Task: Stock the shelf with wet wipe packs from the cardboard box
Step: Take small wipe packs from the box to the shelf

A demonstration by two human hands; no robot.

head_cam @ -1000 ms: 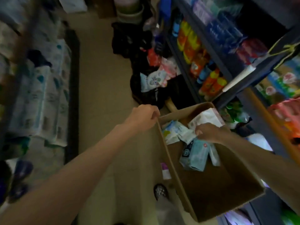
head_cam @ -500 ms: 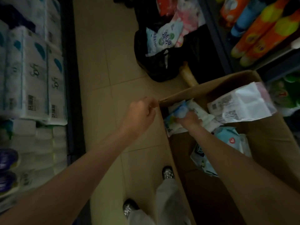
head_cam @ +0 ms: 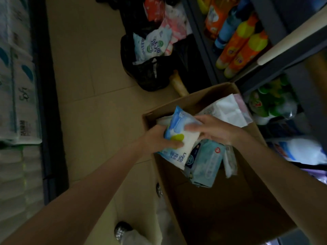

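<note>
An open cardboard box (head_cam: 247,206) stands on the floor beside the right-hand shelf. A blue and white wet wipe pack (head_cam: 178,137) is lifted at the box's far left corner. My left hand (head_cam: 159,138) grips its left edge, thumb across the front. My right hand (head_cam: 210,128) lies on its upper right side with fingers stretched over it. Below them a pale blue wipe pack (head_cam: 205,167) lies in the box, and a white pack (head_cam: 228,110) leans on the far wall.
The right shelf (head_cam: 276,61) carries orange and yellow bottles (head_cam: 238,41) and green items lower down. A black bag (head_cam: 150,68) with more packs sits on the floor beyond the box. Stacked tissue packs (head_cam: 16,85) fill the left shelf. My shoe (head_cam: 122,230) is beside the box.
My left hand let go of the box's corner and took hold of the blue and white pack. My right hand lifted that pack up out of the box.
</note>
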